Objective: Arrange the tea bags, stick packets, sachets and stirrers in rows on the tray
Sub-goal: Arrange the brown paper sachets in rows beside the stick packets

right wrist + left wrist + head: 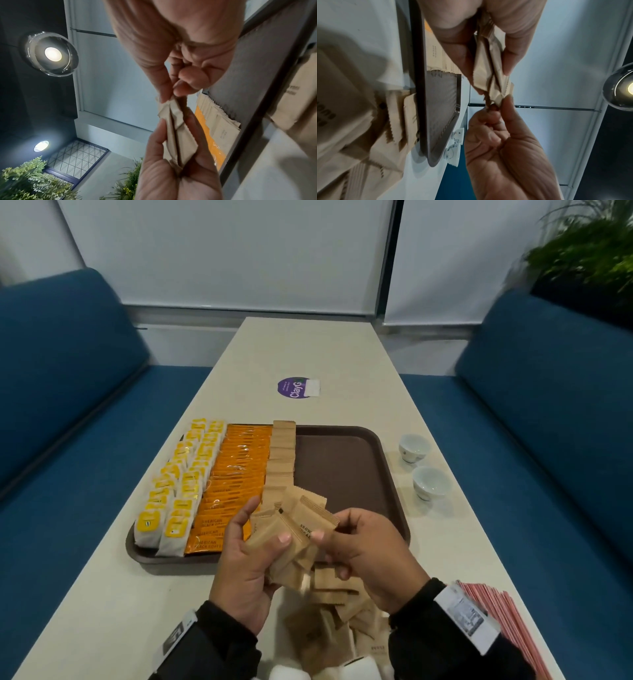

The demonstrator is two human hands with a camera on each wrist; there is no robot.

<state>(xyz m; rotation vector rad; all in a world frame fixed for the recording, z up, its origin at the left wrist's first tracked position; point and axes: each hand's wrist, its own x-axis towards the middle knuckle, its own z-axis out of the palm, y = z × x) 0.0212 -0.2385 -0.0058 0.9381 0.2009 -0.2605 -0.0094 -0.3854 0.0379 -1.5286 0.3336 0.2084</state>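
A fanned bunch of brown sugar sachets (pixel 291 537) sits above the near edge of the tray, held between both hands. The left hand (pixel 246 563) grips the bunch, thumb across the top face and fingers curled underneath. The sachets' long axes run from that grip away and to the right, with their serrated ends spread toward the bare half of the tray. The right hand (pixel 363 549) pinches the outer corner of one sachet between thumb and forefinger, its other fingers curled in; the wrist views show this pinch at the crimped tip.

Just beyond the grip, a row of the same brown sachets (pixel 282 457) runs lengthwise away from the person, each overlapping the next. Left of it lie the orange coffee stick packets (pixel 236 474), long axes crosswise, then two rows of yellow-tagged tea bags (pixel 178 491). All rest on the brown tray (pixel 346 474).

Below the grip, loose brown sachets (pixel 335 611) are heaped on the table (pixel 102 594). Right of the right wrist lies a bundle of red stirrers (pixel 507 621). Two small white cups (pixel 423 467) stand beside the tray's right rim.
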